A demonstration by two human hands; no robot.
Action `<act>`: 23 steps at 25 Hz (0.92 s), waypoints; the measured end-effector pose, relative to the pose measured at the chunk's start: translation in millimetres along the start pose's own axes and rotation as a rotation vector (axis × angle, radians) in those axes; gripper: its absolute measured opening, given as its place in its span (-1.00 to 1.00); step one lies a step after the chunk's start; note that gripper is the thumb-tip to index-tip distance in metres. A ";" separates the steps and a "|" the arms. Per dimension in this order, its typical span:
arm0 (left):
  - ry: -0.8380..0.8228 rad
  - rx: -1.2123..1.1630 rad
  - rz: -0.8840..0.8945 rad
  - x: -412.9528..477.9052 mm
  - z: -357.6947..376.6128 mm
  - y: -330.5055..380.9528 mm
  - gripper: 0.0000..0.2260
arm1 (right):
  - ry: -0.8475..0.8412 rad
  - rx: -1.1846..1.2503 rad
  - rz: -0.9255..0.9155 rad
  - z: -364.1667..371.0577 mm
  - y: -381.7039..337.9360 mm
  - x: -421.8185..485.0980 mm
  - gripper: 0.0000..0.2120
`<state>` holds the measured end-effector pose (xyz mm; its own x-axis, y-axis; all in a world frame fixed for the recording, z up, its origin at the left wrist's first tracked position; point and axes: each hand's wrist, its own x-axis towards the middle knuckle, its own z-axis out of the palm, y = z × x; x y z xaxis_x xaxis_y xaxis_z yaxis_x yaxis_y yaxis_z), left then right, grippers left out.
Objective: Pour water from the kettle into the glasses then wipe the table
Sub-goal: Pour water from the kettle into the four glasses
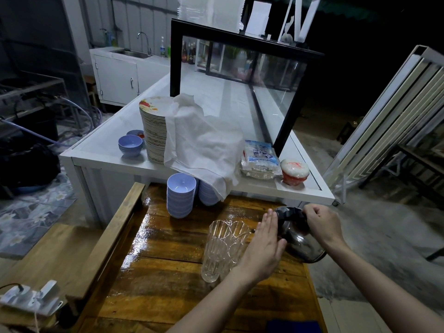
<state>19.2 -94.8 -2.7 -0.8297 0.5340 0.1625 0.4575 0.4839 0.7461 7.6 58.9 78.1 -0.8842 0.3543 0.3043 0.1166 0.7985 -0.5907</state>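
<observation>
Steel-walled, slick and probably heavy: lift kettle [302, 243], at right edge of bench [168, 272] beside fragile glasses [221, 248], by black top handle [289, 213] gripped in right hand [322, 222], with left hand [262, 246] flat and open against its side.

Single head-worn view, wide-angle.
It looks forward and down from the person's head, close over the near wooden surface [168, 272], filling the lower frame.

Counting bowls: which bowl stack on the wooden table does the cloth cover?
The right stack, under a corner of the white cloth; the left stack is bare.
</observation>
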 end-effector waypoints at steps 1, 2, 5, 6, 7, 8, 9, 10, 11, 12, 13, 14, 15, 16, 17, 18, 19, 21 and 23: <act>0.005 0.001 0.000 0.3 0.7 -0.7 -0.42 | 0.005 -0.007 -0.024 0.0 -2.0 1.0 -0.62; 0.009 0.002 0.001 0.3 1.2 -1.4 -0.42 | 0.009 -0.018 -0.044 0.3 -3.4 1.9 -0.62; 0.015 0.014 -0.001 0.4 0.7 -4.1 -0.42 | 0.022 -0.056 -0.092 2.5 -5.3 4.7 -0.61; 0.019 0.016 -0.002 0.4 -0.3 -4.1 -0.42 | 0.022 -0.064 -0.104 2.9 -6.3 5.7 -0.61; 0.024 0.014 -0.003 0.5 -1.2 -3.6 -0.42 | 0.022 -0.067 -0.113 3.3 -7.2 6.8 -0.61; 0.028 0.009 -0.004 0.7 -2.3 -3.0 -0.41 | 0.020 -0.069 -0.121 3.2 -8.8 7.5 -0.61; 0.032 0.005 -0.003 1.1 -3.2 -2.8 -0.41 | 0.020 -0.070 -0.127 3.4 -9.9 8.6 -0.61; 0.033 0.002 -0.002 1.1 -3.7 -2.5 -0.41 | 0.019 -0.072 -0.133 3.3 -10.6 9.1 -0.61; 0.036 0.002 -0.001 0.9 -4.4 -2.4 -0.41 | 0.021 -0.073 -0.141 3.3 -11.4 9.8 -0.61; 0.039 0.000 -0.002 0.5 -5.0 -2.0 -0.41 | 0.023 -0.072 -0.149 3.4 -12.1 10.2 -0.61; 0.042 -0.001 -0.004 0.4 -5.5 -2.3 -0.41 | 0.025 -0.072 -0.155 3.6 -12.9 10.6 -0.61; 0.044 -0.003 -0.006 0.6 -6.0 -2.3 -0.41 | 0.027 -0.075 -0.158 3.7 -13.8 10.9 -0.61; 0.044 0.001 -0.008 1.3 -6.1 -2.7 -0.41 | 0.033 -0.079 -0.158 4.1 -14.5 11.0 -0.61; 0.040 0.009 -0.009 1.8 -5.8 -3.3 -0.41 | 0.039 -0.083 -0.157 4.4 -15.3 10.8 -0.61; 0.036 0.017 -0.008 2.4 -6.0 -3.8 -0.41 | 0.046 -0.087 -0.155 4.6 -15.9 10.8 -0.61; 0.032 0.023 -0.007 3.1 -5.7 -4.8 -0.41 | 0.050 -0.092 -0.154 4.9 -16.1 10.6 -0.61; 0.029 0.027 -0.006 3.5 -6.1 -5.8 -0.41 | 0.052 -0.096 -0.155 5.2 -16.2 10.3 -0.60; 0.023 0.033 -0.006 3.5 -5.9 -7.7 -0.40 | 0.049 -0.101 -0.162 5.9 -15.9 9.9 -0.60; 0.025 0.034 -0.006 2.4 -5.2 -7.9 -0.40 | 0.044 -0.111 -0.181 6.5 -15.9 10.9 -0.60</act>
<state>11.9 -100.9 -4.8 -0.8402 0.5135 0.1744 0.4625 0.5105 0.7249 -6.8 46.9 85.9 -0.8751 0.2190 0.4316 0.0088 0.8988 -0.4383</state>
